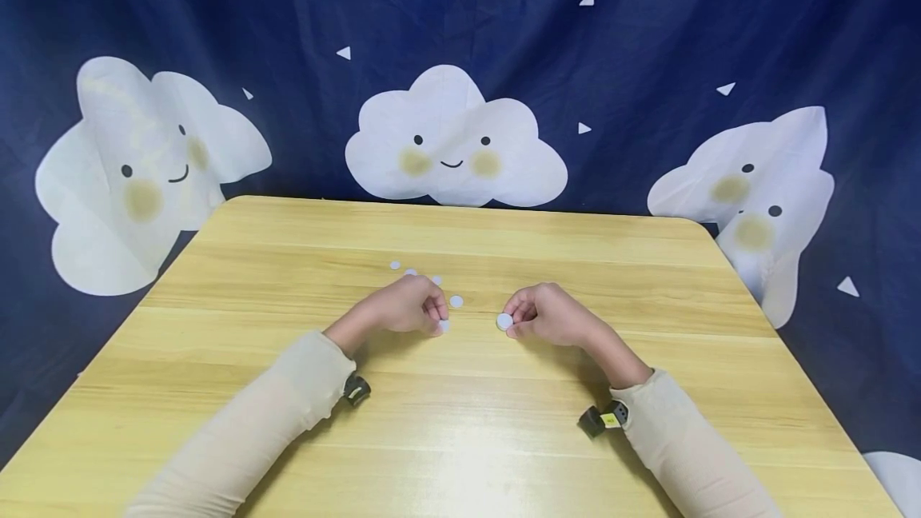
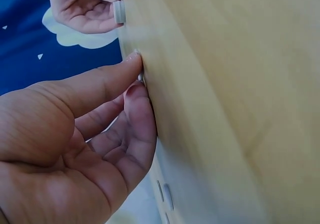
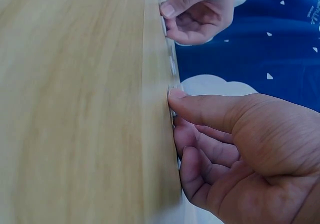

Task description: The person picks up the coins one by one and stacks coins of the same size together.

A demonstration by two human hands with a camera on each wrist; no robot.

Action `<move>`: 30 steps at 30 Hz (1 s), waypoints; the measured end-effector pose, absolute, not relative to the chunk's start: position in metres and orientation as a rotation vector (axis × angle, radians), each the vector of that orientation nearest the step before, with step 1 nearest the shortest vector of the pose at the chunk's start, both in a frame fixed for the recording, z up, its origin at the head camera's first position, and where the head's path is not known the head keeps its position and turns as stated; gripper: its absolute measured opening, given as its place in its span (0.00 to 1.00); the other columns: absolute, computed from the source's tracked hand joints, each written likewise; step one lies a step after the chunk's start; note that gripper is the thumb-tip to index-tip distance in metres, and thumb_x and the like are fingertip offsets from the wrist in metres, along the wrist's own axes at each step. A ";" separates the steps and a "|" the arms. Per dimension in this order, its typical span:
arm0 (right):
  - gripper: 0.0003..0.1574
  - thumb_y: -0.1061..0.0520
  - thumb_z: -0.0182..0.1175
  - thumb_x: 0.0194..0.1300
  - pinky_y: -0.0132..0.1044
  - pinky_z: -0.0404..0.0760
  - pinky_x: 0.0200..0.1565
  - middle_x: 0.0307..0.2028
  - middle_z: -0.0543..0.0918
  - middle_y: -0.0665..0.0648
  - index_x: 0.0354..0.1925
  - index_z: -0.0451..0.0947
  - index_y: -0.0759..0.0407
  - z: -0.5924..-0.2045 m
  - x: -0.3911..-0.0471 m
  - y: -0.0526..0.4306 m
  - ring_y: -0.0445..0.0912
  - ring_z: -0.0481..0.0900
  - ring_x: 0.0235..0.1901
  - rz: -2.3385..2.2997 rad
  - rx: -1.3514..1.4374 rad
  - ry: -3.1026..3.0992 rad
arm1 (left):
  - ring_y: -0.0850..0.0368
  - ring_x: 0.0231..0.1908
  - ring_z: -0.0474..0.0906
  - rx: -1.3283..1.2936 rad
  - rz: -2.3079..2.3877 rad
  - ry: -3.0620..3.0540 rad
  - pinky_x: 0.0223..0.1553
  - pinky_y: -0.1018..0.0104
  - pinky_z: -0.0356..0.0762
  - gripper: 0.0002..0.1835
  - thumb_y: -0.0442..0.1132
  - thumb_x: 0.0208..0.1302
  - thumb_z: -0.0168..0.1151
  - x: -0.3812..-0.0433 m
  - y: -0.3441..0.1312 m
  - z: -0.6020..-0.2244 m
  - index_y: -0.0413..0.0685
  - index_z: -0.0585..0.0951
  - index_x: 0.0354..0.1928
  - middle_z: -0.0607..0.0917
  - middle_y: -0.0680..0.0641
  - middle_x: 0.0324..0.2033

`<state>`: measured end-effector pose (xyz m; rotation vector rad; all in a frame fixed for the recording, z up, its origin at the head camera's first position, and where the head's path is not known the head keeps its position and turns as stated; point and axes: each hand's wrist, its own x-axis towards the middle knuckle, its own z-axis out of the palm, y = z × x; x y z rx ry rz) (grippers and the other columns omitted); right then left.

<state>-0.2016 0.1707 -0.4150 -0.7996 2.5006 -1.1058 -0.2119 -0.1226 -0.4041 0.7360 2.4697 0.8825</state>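
My left hand (image 1: 408, 304) is low over the table, thumb and fingertips pinching a small white disc (image 1: 444, 326) at its edges. In the left wrist view that disc (image 2: 141, 77) shows only as a thin edge between thumb and finger. To the right, my right hand (image 1: 552, 316) grips a short stack of white discs (image 1: 504, 321) by its sides; the layers show in the left wrist view, where the stack (image 2: 119, 12) sits at the fingertips. Between and beyond the hands lies a loose white disc (image 1: 456, 302).
More white discs (image 1: 395, 265) trail away behind the left hand in a slanting row, partly hidden by its knuckles. The pale wooden table (image 1: 460, 422) reaches back to a dark blue curtain (image 1: 460, 14) with smiling clouds. A small black camera (image 1: 356, 390) is worn at the left wrist.
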 end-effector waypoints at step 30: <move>0.11 0.64 0.74 0.59 0.34 0.83 0.40 0.30 0.84 0.49 0.41 0.85 0.60 -0.417 -0.202 0.169 0.42 0.81 0.31 -1.083 -0.782 2.507 | 0.58 0.36 0.79 0.614 0.970 2.495 0.44 0.65 0.79 0.07 0.31 0.58 0.75 -0.203 -0.108 -0.405 0.46 0.85 0.35 0.83 0.52 0.31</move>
